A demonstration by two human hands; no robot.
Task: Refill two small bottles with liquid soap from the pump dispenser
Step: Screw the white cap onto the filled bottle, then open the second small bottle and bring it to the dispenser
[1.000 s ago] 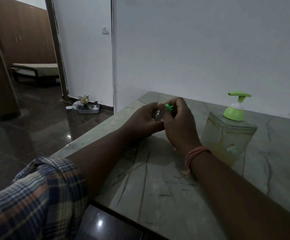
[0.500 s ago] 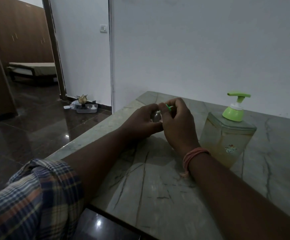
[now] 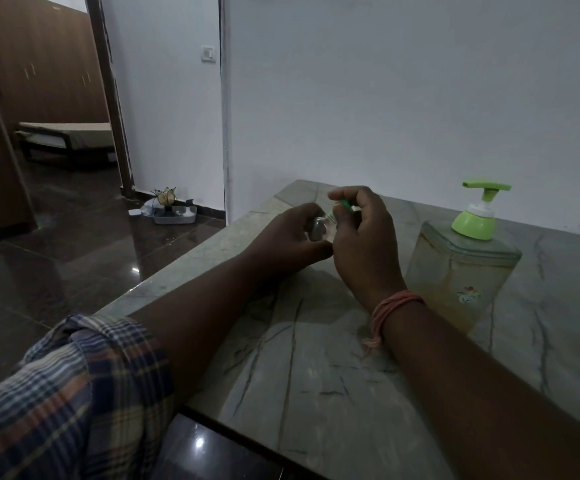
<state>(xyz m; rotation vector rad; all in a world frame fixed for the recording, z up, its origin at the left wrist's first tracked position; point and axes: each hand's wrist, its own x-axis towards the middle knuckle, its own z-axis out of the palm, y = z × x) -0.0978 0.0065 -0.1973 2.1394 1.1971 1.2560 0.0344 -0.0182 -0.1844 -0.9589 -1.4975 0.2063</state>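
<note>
A small clear bottle (image 3: 320,229) is gripped in my left hand (image 3: 290,237) over the marble counter (image 3: 316,358). My right hand (image 3: 363,233) pinches its green cap (image 3: 345,203) at the top of the bottle. Most of the bottle is hidden between the two hands. To the right stands the pump dispenser (image 3: 461,271), a clear square jar of yellowish soap with a green pump head (image 3: 478,211). No second small bottle is in view.
The counter's left edge (image 3: 184,268) drops to a dark glossy floor. A white wall rises right behind the counter. On the floor by the doorway sits a small tray with odds and ends (image 3: 170,211).
My right hand's fingers have shifted on the green cap and lifted slightly; both hands stay in the same spot over the counter. The dispenser has not moved.
</note>
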